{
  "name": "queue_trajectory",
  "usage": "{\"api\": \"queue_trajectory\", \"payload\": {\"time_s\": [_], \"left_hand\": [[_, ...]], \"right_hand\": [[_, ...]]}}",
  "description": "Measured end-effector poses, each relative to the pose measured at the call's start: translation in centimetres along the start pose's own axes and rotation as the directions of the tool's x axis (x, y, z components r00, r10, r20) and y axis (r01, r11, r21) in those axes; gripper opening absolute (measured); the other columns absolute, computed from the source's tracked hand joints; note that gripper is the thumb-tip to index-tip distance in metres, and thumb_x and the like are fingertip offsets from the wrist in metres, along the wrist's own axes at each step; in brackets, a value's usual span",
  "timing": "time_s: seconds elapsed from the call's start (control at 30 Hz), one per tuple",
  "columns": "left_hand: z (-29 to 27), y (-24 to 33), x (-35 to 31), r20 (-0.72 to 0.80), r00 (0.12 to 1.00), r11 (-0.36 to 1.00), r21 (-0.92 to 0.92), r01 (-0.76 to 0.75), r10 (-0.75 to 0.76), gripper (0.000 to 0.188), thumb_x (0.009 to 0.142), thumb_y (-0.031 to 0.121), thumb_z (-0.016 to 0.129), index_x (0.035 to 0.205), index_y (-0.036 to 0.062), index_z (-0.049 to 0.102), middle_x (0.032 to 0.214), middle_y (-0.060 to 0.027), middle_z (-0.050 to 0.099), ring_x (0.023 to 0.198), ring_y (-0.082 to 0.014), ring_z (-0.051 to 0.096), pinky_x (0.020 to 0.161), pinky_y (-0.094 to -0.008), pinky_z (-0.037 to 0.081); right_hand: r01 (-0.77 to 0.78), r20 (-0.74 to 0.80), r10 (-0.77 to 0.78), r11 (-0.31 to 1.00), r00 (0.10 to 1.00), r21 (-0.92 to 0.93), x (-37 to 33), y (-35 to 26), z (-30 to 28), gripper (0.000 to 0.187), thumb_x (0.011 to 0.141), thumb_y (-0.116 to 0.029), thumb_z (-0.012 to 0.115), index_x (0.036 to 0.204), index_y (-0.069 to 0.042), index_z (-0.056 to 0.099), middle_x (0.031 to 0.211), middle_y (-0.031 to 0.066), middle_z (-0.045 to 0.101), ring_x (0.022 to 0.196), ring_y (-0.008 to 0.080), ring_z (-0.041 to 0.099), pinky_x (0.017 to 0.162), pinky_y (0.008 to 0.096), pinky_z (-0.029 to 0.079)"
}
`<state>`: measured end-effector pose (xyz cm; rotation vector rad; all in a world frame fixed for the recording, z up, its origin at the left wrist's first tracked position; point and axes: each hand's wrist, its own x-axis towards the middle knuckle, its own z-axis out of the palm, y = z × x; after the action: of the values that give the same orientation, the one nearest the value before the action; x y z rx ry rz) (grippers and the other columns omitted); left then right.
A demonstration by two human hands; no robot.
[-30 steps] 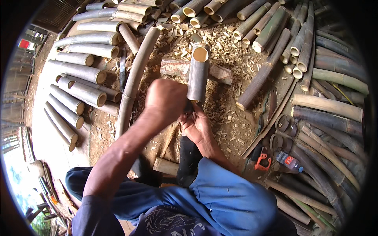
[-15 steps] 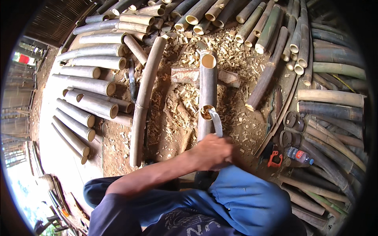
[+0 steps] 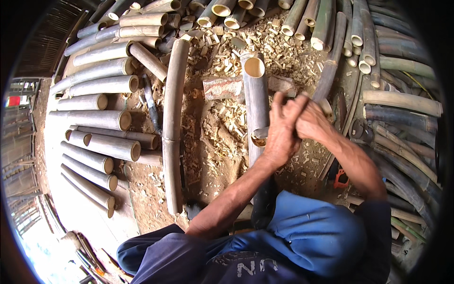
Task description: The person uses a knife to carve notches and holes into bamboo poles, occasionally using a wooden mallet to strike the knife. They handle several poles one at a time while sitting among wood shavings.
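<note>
A length of bamboo (image 3: 257, 97) lies lengthwise in front of me, its far end cut at a slant and open. Nearer to me it has a hole (image 3: 258, 141) in its upper side. The short pale blade of a knife (image 3: 260, 133) rests at this hole. My left hand (image 3: 282, 137) is closed at the blade's right end, just right of the bamboo. My right hand (image 3: 311, 118) is closed against the left hand's fingers, and both seem to grip the knife. Its handle is hidden by the hands.
A wooden crosspiece (image 3: 222, 89) sits under the bamboo, with wood chips (image 3: 227, 118) scattered around. A long bamboo pole (image 3: 173, 128) lies to the left. Cut bamboo lengths (image 3: 101, 146) are laid out further left. More bamboo (image 3: 402, 103) is piled right and behind. An orange-red object (image 3: 340, 179) lies by my knee.
My hands have moved up and to the right, and my right forearm now shows. The blade, which stuck up from the hole toward my hand, now lies across its edge. The view has shifted slightly.
</note>
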<state>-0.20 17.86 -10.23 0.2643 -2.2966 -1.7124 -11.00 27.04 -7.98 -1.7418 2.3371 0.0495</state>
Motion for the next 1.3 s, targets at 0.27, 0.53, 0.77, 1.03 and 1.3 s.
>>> {"api": "queue_trajectory", "payload": {"time_s": [0.27, 0.53, 0.77, 1.03, 1.3], "left_hand": [[-2.0, -1.5, -0.3, -0.276, 0.959, 0.995, -0.095, 0.043, -0.068, 0.101, 0.061, -0.012, 0.067, 0.151, 0.0146, 0.031, 0.141, -0.0245, 0.034, 0.127, -0.039, 0.045, 0.105, -0.0518, 0.047], [-1.1, 1.7, 1.0, 0.656, 0.746, 0.976, 0.215, -0.039, -0.115, 0.091, 0.063, -0.013, 0.068, 0.145, 0.0193, 0.045, 0.143, -0.0246, 0.038, 0.121, -0.0427, 0.051, 0.11, -0.0407, 0.045], [-3.0, -0.7, 0.0, -0.024, 0.999, 0.979, -0.203, 0.018, -0.024, 0.09, 0.061, -0.017, 0.059, 0.145, 0.0114, 0.046, 0.142, -0.0233, 0.034, 0.125, -0.0398, 0.05, 0.105, -0.043, 0.05], [-1.8, -0.8, -0.5, -0.191, 0.981, 0.999, -0.041, 0.027, -0.034, 0.107, 0.062, -0.006, 0.073, 0.155, 0.0142, 0.023, 0.136, -0.0265, 0.035, 0.121, -0.044, 0.051, 0.1, -0.0501, 0.054], [-2.0, 2.9, -0.1, 0.509, 0.789, 0.938, 0.169, 0.301, -0.345, 0.115, 0.061, 0.014, 0.085, 0.156, 0.0239, 0.02, 0.151, -0.0293, 0.03, 0.128, -0.0472, 0.05, 0.107, -0.0464, 0.048]], "right_hand": [[0.037, -0.007, -0.039, 0.979, 0.999, -0.2, 5.1, -1.9, 2.0, 0.012, 0.096, -0.016, 0.054, 0.09, -0.007, 0.06, 0.085, 0.0036, 0.062, 0.085, 0.0141, 0.058, 0.083, 0.0322, 0.052], [-0.628, 0.366, 0.662, 0.204, 0.654, 0.751, -5.6, -2.4, 7.4, 0.031, 0.102, -0.026, 0.049, 0.126, -0.007, 0.051, 0.114, 0.0145, 0.061, 0.106, 0.0286, 0.063, 0.096, 0.0416, 0.051], [-0.214, 0.151, 0.204, 0.975, 0.967, 0.054, 2.8, -3.1, -1.7, 0.019, 0.077, -0.017, 0.072, 0.092, -0.01, 0.062, 0.087, 0.0066, 0.068, 0.084, 0.0218, 0.062, 0.079, 0.0394, 0.049], [0.134, 0.176, -0.145, 0.988, 0.974, 0.071, 3.9, -1.0, 0.0, 0.011, 0.08, -0.017, 0.071, 0.083, -0.007, 0.069, 0.081, 0.0079, 0.064, 0.078, 0.0173, 0.06, 0.084, 0.0368, 0.054], [-0.553, 0.746, 0.108, 0.743, 0.657, 0.379, -1.4, -2.2, 1.7, 0.035, 0.093, -0.028, 0.064, 0.121, -0.006, 0.061, 0.111, 0.0144, 0.062, 0.11, 0.025, 0.058, 0.105, 0.0444, 0.042]]}}
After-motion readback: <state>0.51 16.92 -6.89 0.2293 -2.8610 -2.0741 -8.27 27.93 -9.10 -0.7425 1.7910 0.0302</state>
